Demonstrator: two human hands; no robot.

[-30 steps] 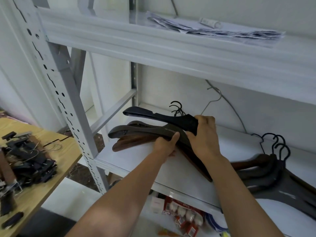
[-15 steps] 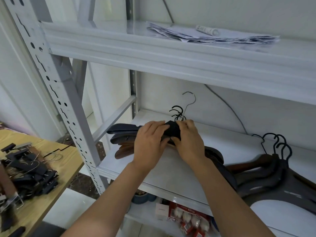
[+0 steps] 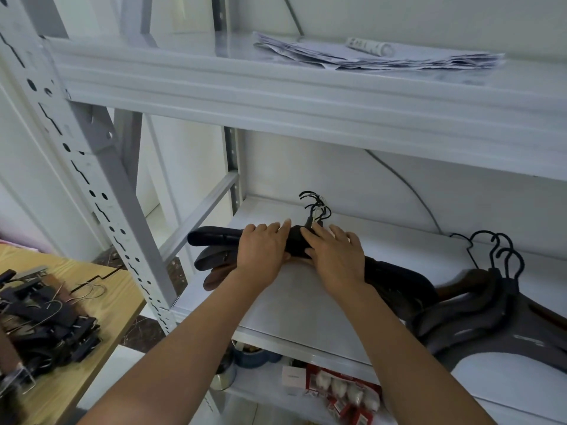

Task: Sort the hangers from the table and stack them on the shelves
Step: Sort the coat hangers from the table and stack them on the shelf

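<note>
Both hands flat, nothing clasped: left hand (image 3: 262,250) and right hand (image 3: 336,256) lie palm-down with fingers nearly straight, pressing on the neck of the stack of dark plastic and brown wooden coat hangers (image 3: 214,237). The left thumb sits at the stack's front edge, and it is unclear whether it pinches. The stack rests on the white metal middle shelf (image 3: 300,305), toward its left end. Its long axis runs left-right along the shelf, and the black wire hooks (image 3: 317,207) bunch at the centre and point to the back wall. The left hand covers the left arm of the stack and the right hand covers the right arm, with the fingertips nearly meeting at the neck. The top hanger is smooth matte black, with a grey one beneath it and a glossy brown rounded wooden tip lowest. The ends are fanned out, not flush, so this looks like squaring-up. A second pile of dark hangers (image 3: 478,314) lies just beside it on the right, on the same shelf. The next load is the tangled heap of black clip hangers (image 3: 46,320) on the light wooden table (image 3: 104,305). That heap is down and to the left, past the perforated grey upright (image 3: 101,191), so the left hand is nearer. Thin wire hooks there will likely snag.
</note>
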